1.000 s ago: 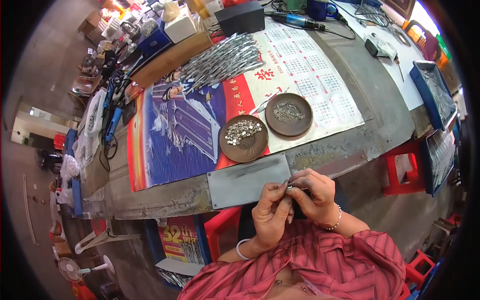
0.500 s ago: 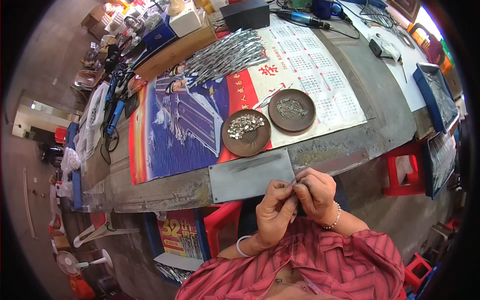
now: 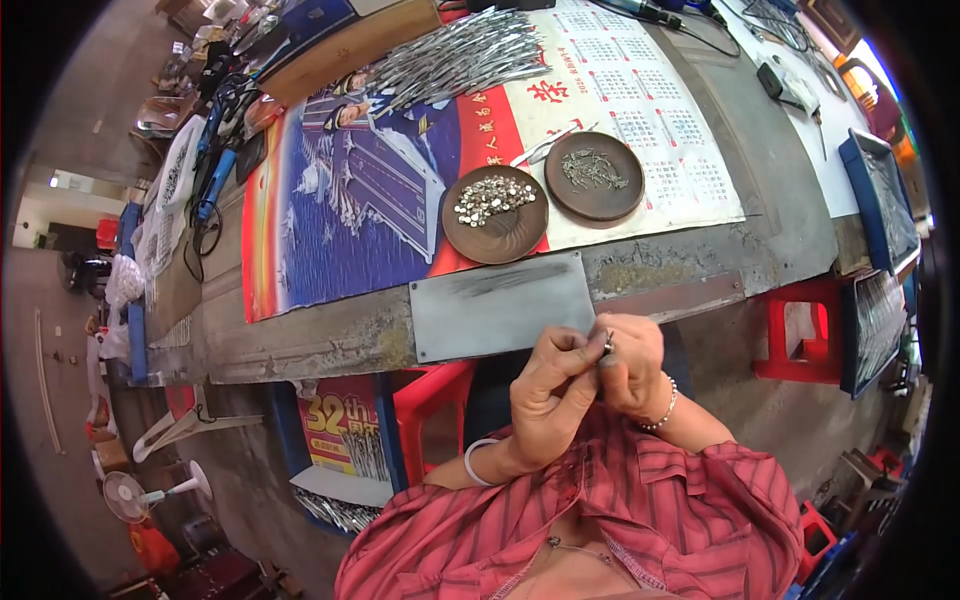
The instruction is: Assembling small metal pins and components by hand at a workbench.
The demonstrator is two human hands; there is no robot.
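"Where's the small metal piece?"

"Right in the grip. The left hand and right hand meet fingertip to fingertip, pinched on it — which one bears more of it, I can't tell."

"What could go wrong?"

"A slip, I'd say. It's so small that one uneven squeeze could shoot it out."

"Where to?"

"The pale metal plate lies just beyond the grip, to its left, so it might skid there. Straight down would be worse: the hands are at the bench edge, above the lap."

"And the dishes?"

"Farther out past the grip: the dish of round shiny bits, the dish of thin metal bits right of it. A careless reach — a knuckle on a rim — could spill either."
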